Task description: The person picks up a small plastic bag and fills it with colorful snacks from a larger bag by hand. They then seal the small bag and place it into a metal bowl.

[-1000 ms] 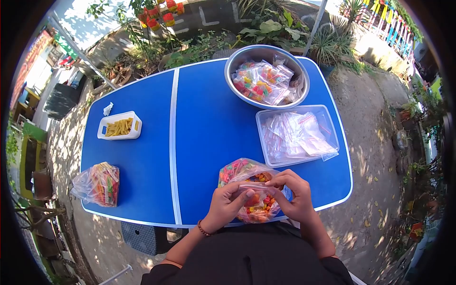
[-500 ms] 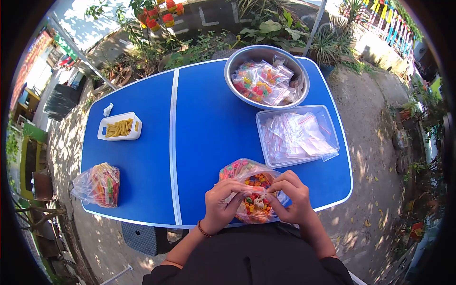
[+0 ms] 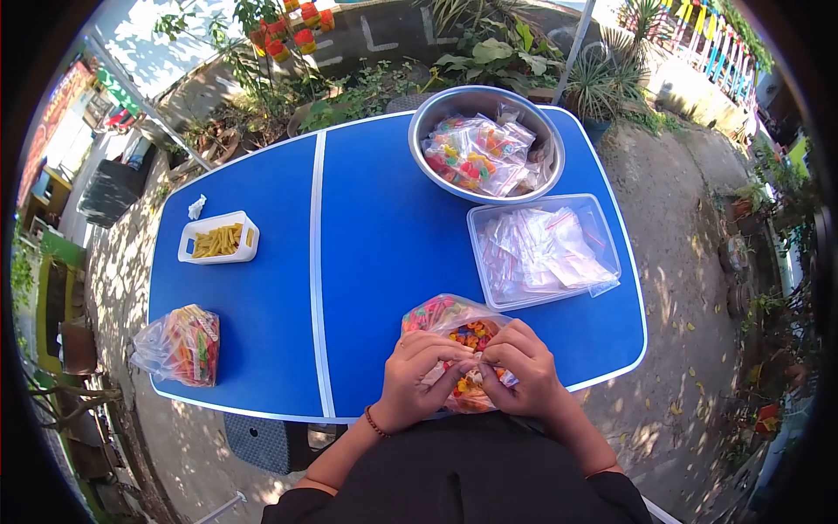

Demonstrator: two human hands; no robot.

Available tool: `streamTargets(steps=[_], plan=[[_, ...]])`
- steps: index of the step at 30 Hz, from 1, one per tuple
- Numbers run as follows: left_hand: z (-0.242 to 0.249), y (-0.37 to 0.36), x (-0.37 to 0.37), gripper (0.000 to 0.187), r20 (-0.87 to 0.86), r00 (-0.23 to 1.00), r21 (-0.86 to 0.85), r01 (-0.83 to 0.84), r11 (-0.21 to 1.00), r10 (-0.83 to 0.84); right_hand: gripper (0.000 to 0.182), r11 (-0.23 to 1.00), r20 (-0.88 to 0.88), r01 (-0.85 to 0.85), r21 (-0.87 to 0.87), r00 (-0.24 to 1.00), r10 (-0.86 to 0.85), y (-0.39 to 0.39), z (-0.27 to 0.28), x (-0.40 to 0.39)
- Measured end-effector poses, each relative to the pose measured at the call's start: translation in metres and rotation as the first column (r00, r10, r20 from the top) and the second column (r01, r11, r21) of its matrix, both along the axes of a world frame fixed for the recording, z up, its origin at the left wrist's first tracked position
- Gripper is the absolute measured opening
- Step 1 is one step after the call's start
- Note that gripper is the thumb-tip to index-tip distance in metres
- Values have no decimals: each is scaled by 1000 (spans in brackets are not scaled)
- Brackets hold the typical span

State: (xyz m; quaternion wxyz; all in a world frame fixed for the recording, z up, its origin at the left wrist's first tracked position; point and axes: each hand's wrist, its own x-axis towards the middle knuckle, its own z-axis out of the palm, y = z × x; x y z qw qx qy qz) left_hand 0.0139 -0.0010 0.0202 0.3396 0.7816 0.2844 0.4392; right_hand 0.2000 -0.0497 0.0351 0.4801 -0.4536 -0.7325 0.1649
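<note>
My left hand (image 3: 425, 371) and my right hand (image 3: 524, 367) meet fingertip to fingertip near the table's front edge. Both pinch the top edge of a small clear zip bag, mostly hidden behind my fingers. Just beneath them, a large clear plastic bag (image 3: 445, 313) stands with its mouth spread, full of red, orange and yellow snack pieces (image 3: 476, 335). Beyond my right hand, a clear plastic tub (image 3: 482, 253) holds many flat, empty zip bags (image 3: 546, 249). Farther back, a metal bowl (image 3: 419, 153) contains small packets of colourful snacks (image 3: 480, 153).
On the left of the blue table (image 3: 262, 288) stand a white container (image 3: 220, 256) of yellow sticks and a tied clear bag (image 3: 188, 345) of colourful sticks. A crumpled white tissue (image 3: 197, 207) lies at the far left. A white strip (image 3: 318, 271) crosses the tabletop.
My hands have come together along the small bag's top edge, so their fingertips now meet and less of the bag shows. The view has shifted slightly; the table items stay put.
</note>
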Motion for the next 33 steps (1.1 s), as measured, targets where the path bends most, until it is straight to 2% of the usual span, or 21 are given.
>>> streamTargets(steps=[9,12,18,21,24,27,30,31,33], plan=[[-7,3,-7,13,-124,992,70,37,997,-28,16,998,35,-39,-52,999,40,0,-1,-1],[3,3,-7,14,-97,994,-12,58,998,-59,16,997,34,-52,-60,998,54,-2,3,-1],[0,3,-10,16,-122,992,102,37,994,-25,14,995,71,-26,-99,997,33,-1,-1,4],[-2,1,-11,16,-64,998,64,4,998,0,13,997,62,-19,-74,998,24,1,8,8],[-6,-2,-9,14,-7,1000,-58,9,998,-9,14,993,21,-56,-103,998,58,-3,7,12],[-1,-1,-1,13,146,987,-155,82,985,-60,12,992,-26,-34,-123,999,31,-7,3,13],[7,0,-2,18,48,986,-352,168,921,-162,10,958,-265,15,-286,960,-94,-14,-4,18],[3,0,-4,20,53,981,-381,192,904,-186,9,972,-374,5,-236,923,-96,-11,-10,20],[-10,-2,-7,26,64,969,-437,243,866,-239,11,943,-582,-81,-322,803,-130,-11,-11,14]])
